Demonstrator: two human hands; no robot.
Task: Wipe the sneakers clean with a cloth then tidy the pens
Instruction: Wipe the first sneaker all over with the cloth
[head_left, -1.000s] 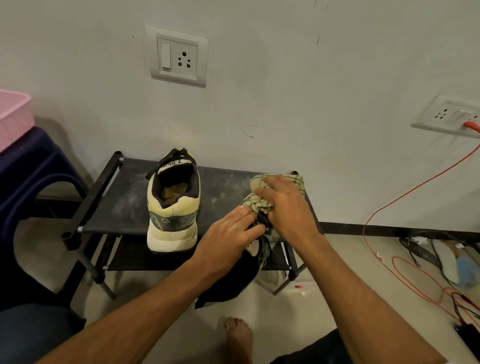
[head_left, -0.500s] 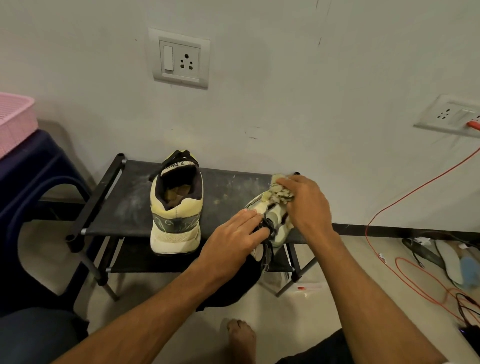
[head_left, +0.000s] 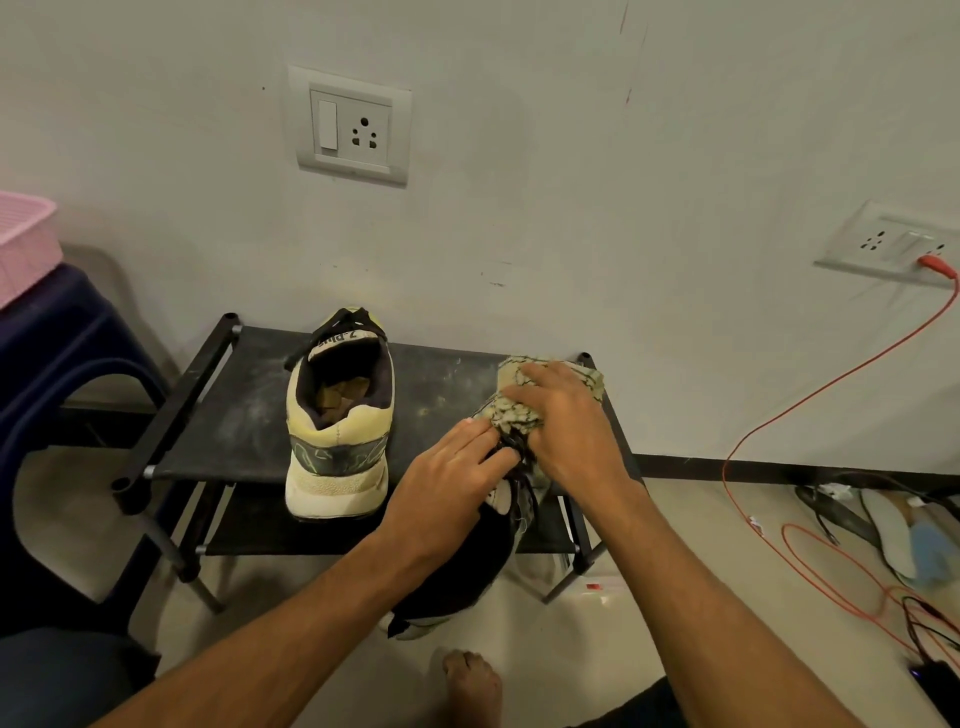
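Now, right hand: the fingers lie nearly straight across the cloth and press it down; the thumb is hidden.
Left hand: it is flat and holds nothing; its fingertips touch the laces to steady the shoe.
Sneaker under the cloth: it is mostly covered, and its dark end hangs past the front edge of the rack.
Risk of falling: I think a hard stroke toward the person can tip this sneaker off, down beside the bare foot.
Risk of slipping: the cloth is only pressed, so it can slide away.
Risk of dirt: the rack looks dusty, and a dragged cloth can smear it.
Other sneaker: it stands upright, near the left hand.
Pens: they are not in view.
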